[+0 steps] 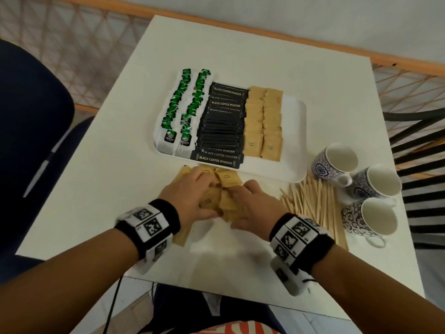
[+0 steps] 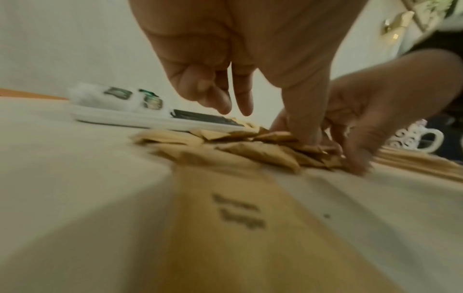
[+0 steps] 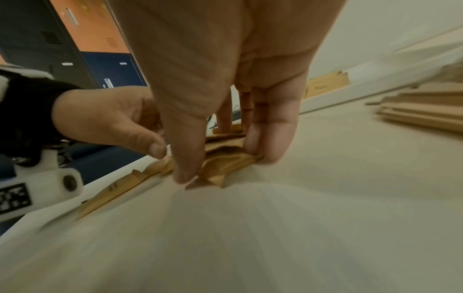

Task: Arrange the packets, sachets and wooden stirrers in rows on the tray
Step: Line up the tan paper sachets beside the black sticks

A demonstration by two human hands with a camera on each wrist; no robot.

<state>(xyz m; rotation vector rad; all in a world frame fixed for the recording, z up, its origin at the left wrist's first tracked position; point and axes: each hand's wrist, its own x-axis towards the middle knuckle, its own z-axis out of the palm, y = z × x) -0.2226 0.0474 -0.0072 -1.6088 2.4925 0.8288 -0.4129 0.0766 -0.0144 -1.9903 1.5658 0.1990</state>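
Both hands are down on the loose pile of brown sugar sachets [image 1: 225, 189] on the counter [image 1: 101, 179], just in front of the tray [image 1: 292, 131]. Left hand [image 1: 192, 196]: fingers bent down, thumb and fingertips touching the sachets; whether it actually grips one I cannot tell. Right hand [image 1: 255, 206]: thumb [image 3: 185, 158] and fingers [image 3: 270, 138] pinch a small bunch of sachets at the pile's right edge. Pile is disordered, sachets pointing every which way; one lies apart under the left wrist, long axis toward the person.

On the tray, rows run front to back: two of green tea bags [image 1: 185, 109] on the left, one of black coffee packets [image 1: 221, 126] with long axes across the tray, two of brown sachets [image 1: 263, 121]. The tray's right strip is bare.

Wooden stirrers [image 1: 317, 206] lie in a loose heap right of the hands, long axes roughly front to back, slightly fanned. Three patterned cups [image 1: 358, 186] sit beside them.
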